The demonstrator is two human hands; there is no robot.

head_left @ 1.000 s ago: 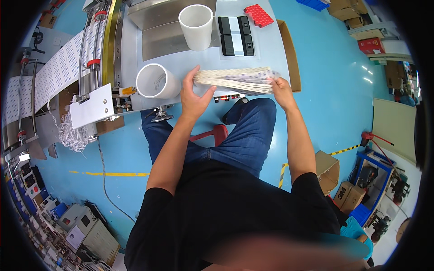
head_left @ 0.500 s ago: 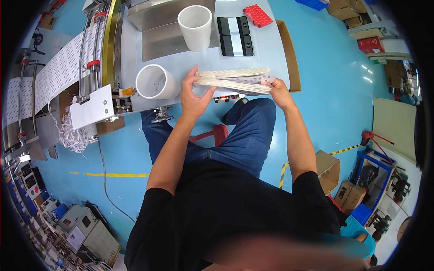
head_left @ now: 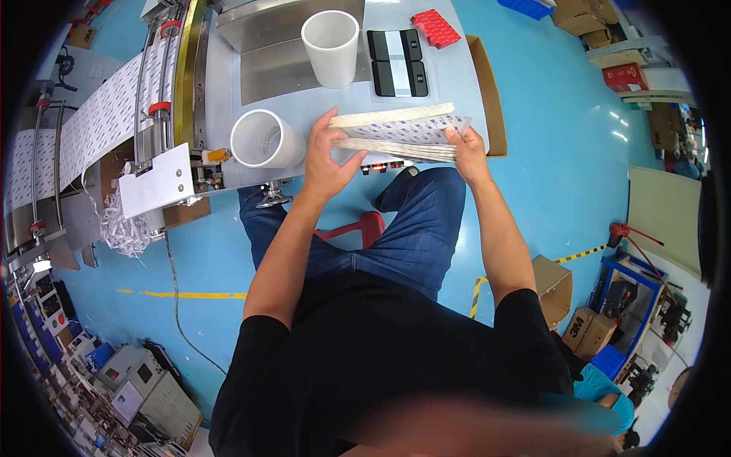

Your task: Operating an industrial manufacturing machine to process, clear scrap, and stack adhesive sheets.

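Over the near edge of the grey worktable, both of my hands hold a stack of thin sheets with cream edges. The stack is parted, and a white face with blue print shows between its far and near layers. My left hand grips the left end, thumb at the near side and fingers behind. At the right end my right hand pinches the sheets, its thumb on the printed face. A white tube lies tilted just left of my left hand; another white tube stands farther back.
A black two-part holder with a pale middle strip and a red patterned piece lie at the table's far right. On the left is a machine with a printed web and rollers. A cardboard box borders the table's right side.
The layers of the stack have spread wider apart, so more of the blue-printed face shows. My right thumb has moved up onto it; my left hand stays about where it was.
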